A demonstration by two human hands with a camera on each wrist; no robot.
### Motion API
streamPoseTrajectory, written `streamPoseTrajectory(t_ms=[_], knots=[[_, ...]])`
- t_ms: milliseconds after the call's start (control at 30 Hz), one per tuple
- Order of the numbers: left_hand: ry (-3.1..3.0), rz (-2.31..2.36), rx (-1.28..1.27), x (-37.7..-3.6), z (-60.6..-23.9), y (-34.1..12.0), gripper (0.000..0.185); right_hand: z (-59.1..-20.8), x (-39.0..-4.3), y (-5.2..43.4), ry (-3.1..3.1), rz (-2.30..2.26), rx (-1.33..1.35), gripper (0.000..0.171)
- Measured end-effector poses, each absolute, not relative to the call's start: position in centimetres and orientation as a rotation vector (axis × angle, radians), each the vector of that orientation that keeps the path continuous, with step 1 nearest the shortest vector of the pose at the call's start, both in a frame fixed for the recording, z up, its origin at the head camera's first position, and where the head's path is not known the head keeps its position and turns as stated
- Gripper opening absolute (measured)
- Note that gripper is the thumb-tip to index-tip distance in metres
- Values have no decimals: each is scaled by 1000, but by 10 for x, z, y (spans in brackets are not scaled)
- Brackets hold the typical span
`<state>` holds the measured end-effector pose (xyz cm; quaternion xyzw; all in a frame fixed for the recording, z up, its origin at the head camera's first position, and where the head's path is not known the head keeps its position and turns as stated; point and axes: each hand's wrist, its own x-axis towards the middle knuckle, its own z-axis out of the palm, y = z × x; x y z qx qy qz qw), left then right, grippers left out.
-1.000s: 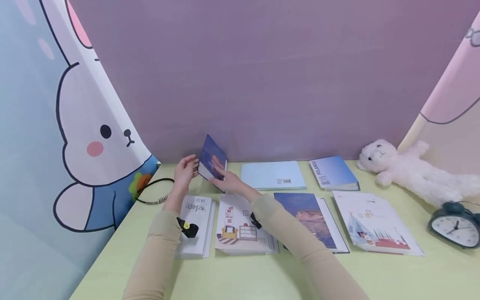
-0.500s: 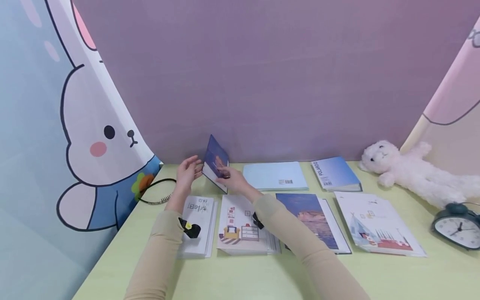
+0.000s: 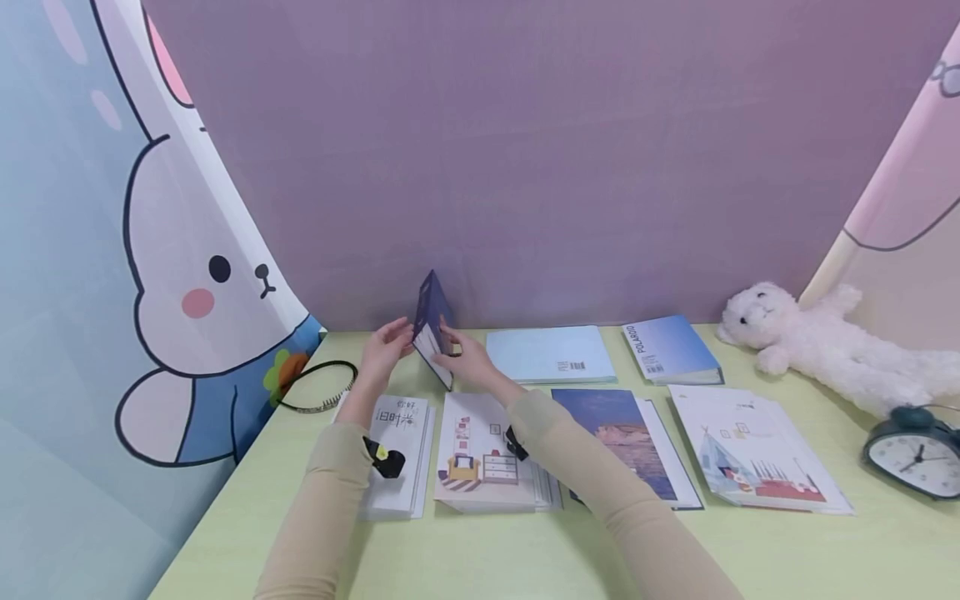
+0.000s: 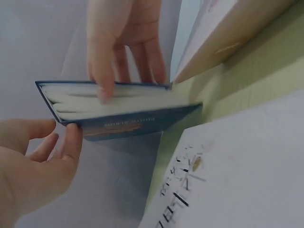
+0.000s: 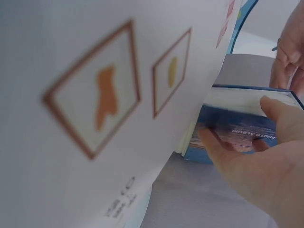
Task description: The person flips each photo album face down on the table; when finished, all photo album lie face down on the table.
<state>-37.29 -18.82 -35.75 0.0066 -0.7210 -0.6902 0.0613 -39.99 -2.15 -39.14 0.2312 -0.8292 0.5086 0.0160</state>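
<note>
At eight o'clock from centre, a blue photo album (image 3: 434,318) is pinched by the right hand (image 3: 468,362) and touched by the left hand (image 3: 381,357), fingers loose. It is steeply tilted.

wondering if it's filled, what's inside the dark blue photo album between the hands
Inside the dark blue photo album, white page edges show, partly behind the right hand; the page faces are covered, so unseen.

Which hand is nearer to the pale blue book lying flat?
Right. The right hand, holding the dark blue album, is just left of the pale blue book; the left hand is farther left, beyond the album.
</note>
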Motion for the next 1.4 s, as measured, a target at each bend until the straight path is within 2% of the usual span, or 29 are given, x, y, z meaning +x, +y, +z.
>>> streamPoseTrajectory(t_ms=[167,567,733,933,1133,1400], knots=[[-2205,-2131,0,-373,-362,-191,50,-392,-400,-22,-2538,1636,708,59],[-2414,-2147,-136,-368,-364,-191,54,-388,-398,-22,-2577,1542,775,70],[-2429,-2203,-147,-365,-368,-191,50,-387,-396,-24,-2597,1599,768,74],[-2464,-2229,-134,-362,-370,-194,49,-383,-391,-28,-2520,1751,729,67],[-2494,-2239,-140,-365,-375,-196,51,-380,-391,-31,-2393,1878,594,69],[-2547,-2210,-217,-368,-383,-199,52,-381,-393,-31,-2227,1892,558,59]])
